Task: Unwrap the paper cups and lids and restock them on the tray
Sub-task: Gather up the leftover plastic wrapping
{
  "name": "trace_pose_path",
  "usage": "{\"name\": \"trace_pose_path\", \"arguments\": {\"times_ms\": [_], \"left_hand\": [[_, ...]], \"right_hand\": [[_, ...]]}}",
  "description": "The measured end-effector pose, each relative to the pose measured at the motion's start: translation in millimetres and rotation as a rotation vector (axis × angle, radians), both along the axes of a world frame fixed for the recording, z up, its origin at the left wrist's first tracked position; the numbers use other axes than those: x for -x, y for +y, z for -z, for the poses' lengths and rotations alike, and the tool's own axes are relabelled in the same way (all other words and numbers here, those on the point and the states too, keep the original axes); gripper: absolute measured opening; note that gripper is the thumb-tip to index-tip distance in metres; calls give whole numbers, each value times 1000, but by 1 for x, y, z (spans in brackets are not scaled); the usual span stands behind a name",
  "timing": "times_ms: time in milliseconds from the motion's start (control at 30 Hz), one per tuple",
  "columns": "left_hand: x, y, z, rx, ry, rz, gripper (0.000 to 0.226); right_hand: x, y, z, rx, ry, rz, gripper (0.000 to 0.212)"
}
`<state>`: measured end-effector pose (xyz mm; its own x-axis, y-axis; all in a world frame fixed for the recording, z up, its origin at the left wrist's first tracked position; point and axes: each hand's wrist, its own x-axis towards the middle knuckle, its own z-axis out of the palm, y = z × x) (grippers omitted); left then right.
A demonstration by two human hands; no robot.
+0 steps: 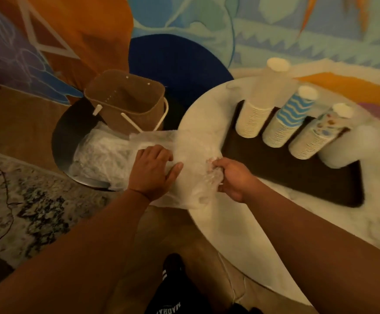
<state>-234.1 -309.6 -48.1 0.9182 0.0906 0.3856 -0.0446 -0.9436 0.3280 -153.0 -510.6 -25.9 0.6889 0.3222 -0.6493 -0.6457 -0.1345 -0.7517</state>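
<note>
Three stacks of paper cups, inverted, on dark rectangular tray atop round white desk: plain white stack, blue-wave stack, multicolour print stack. Left hand lies flat, fingers spread, on clear crinkled plastic wrap at desk's left edge; right hand pinches bunched wrap. Brown basket far left.

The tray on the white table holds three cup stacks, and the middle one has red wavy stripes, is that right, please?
Not quite: the head view shows the middle stack has blue wavy stripes, not red. The tray on the white table does hold three cup stacks.
</note>
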Motion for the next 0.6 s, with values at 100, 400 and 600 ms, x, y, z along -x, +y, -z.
{"name": "trace_pose_path", "arguments": {"times_ms": [100, 400, 600], "left_hand": [[7, -76, 4, -56, 64, 34, 38], [38, -263, 37, -151, 704, 261, 69], [36, -266, 42, -275, 855, 240, 77]], "right_hand": [[14, -94, -3, 74, -37, -2, 15], [49, -294, 34, 539, -257, 82, 15], [60, -342, 57, 669, -201, 202, 12]]}}
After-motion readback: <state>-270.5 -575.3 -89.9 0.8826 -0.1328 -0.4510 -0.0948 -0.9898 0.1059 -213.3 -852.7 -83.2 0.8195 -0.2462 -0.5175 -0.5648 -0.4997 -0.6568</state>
